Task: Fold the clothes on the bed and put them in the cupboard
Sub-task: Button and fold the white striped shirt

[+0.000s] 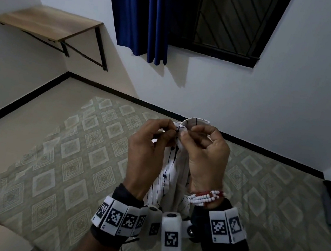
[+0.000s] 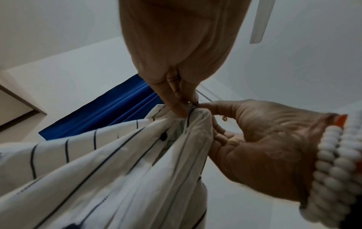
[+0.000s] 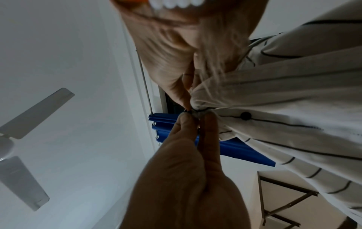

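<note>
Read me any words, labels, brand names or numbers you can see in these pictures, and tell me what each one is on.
No readable words, brands or numbers.
Wrist bands: black-and-white square code markers only; tiny marks at the tag corners are too small to read.
Striped shirt, pinched by the left hand and right hand: no label showing.

The room was dim and bluish, and the curtain (image 1: 143, 13) cast a soft shadow on the wall (image 1: 281, 111) below it. Straight edges bowed toward the corners of the head view. Both wrist views were grainy, with nearby skin blurred.
</note>
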